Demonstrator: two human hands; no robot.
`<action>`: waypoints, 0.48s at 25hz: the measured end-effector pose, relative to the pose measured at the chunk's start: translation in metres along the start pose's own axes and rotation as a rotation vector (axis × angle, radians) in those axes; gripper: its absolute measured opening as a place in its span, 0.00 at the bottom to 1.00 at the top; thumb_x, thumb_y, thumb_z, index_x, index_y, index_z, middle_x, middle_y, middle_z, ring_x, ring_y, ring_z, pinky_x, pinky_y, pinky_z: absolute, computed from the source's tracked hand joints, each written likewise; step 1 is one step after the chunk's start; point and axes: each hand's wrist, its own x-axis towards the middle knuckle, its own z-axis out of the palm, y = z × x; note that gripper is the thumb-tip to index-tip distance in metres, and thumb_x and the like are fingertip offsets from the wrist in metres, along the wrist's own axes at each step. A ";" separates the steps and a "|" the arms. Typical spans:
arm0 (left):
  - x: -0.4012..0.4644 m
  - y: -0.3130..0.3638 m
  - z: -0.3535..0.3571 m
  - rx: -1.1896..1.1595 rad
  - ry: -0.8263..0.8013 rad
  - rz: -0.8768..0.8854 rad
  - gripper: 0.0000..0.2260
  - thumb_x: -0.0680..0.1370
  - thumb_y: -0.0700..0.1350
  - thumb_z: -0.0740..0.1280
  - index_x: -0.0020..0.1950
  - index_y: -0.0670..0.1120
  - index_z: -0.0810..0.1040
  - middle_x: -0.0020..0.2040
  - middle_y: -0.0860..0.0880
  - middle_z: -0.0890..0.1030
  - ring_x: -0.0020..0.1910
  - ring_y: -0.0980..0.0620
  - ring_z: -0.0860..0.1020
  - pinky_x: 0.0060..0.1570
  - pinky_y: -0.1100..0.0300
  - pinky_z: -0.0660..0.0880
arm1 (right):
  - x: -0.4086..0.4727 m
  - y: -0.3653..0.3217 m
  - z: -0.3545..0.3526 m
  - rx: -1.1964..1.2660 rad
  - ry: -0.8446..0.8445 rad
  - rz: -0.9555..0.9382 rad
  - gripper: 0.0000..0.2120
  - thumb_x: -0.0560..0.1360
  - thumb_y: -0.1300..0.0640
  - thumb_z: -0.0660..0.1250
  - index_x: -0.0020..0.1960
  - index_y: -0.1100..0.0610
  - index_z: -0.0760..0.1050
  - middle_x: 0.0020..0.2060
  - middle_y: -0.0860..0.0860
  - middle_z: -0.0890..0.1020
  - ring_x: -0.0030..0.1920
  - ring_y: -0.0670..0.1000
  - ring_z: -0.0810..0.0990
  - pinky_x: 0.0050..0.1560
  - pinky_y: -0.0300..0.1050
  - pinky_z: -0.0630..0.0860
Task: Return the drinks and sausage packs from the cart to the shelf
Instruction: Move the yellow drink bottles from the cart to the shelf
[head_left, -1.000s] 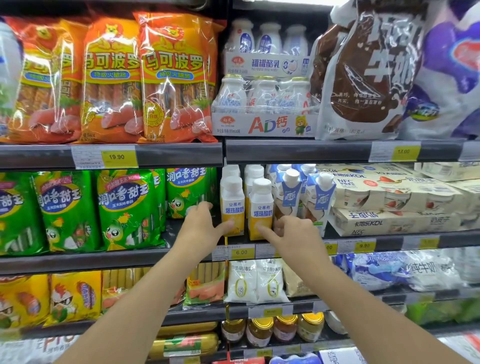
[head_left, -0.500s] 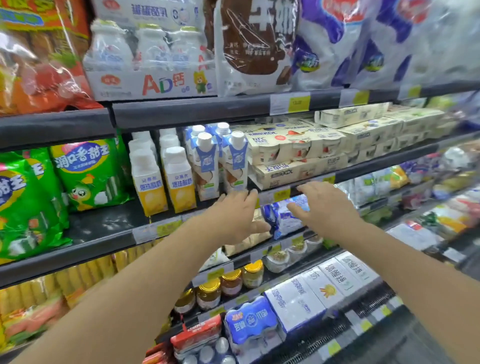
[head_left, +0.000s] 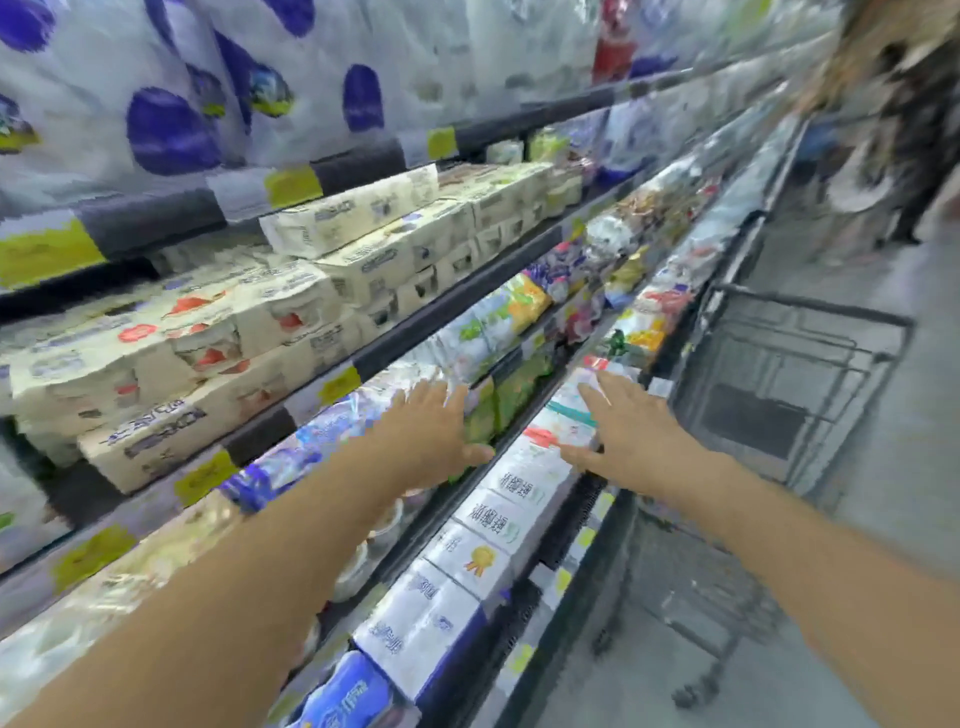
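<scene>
The view is blurred and turned to the right along the chilled shelf (head_left: 395, 343). My left hand (head_left: 436, 441) is stretched out flat in front of the lower shelf rows, fingers apart, holding nothing. My right hand (head_left: 628, 431) is likewise spread and empty, a little to the right, over the white cartons (head_left: 498, 519) at the bottom row. A dark wire cart (head_left: 789, 374) stands on the aisle floor beyond my right hand; what lies in it cannot be made out. No sausage pack or drink bottle is in either hand.
Cream-coloured yoghurt multipacks (head_left: 322, 291) fill the middle shelf at left. Large white-and-blue bags (head_left: 208, 104) hang along the top. A person (head_left: 914, 119) stands far down the aisle at upper right. Grey floor (head_left: 857, 571) lies to the right of the shelf.
My head has swung right, from the sausage packs and milk bottles to the aisle and cart. Both empty hands have left the bottle shelf and moved right and lower.
</scene>
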 end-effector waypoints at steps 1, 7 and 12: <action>0.026 0.025 -0.001 -0.004 -0.001 0.036 0.42 0.76 0.67 0.58 0.80 0.42 0.50 0.78 0.39 0.58 0.77 0.40 0.56 0.74 0.44 0.57 | 0.001 0.033 0.005 -0.002 -0.006 0.040 0.45 0.75 0.29 0.54 0.81 0.54 0.45 0.81 0.56 0.46 0.80 0.59 0.48 0.75 0.59 0.56; 0.156 0.177 -0.011 0.042 -0.050 0.207 0.43 0.76 0.69 0.55 0.80 0.41 0.49 0.78 0.39 0.57 0.76 0.38 0.56 0.73 0.40 0.56 | -0.006 0.210 0.025 0.047 -0.066 0.287 0.46 0.74 0.28 0.55 0.81 0.53 0.45 0.81 0.55 0.45 0.80 0.59 0.46 0.76 0.59 0.53; 0.226 0.293 -0.022 0.029 -0.029 0.387 0.41 0.75 0.68 0.58 0.78 0.41 0.54 0.76 0.39 0.61 0.75 0.38 0.59 0.72 0.40 0.58 | -0.029 0.321 0.041 0.112 -0.073 0.460 0.47 0.72 0.27 0.56 0.81 0.53 0.47 0.81 0.56 0.47 0.80 0.59 0.47 0.77 0.60 0.53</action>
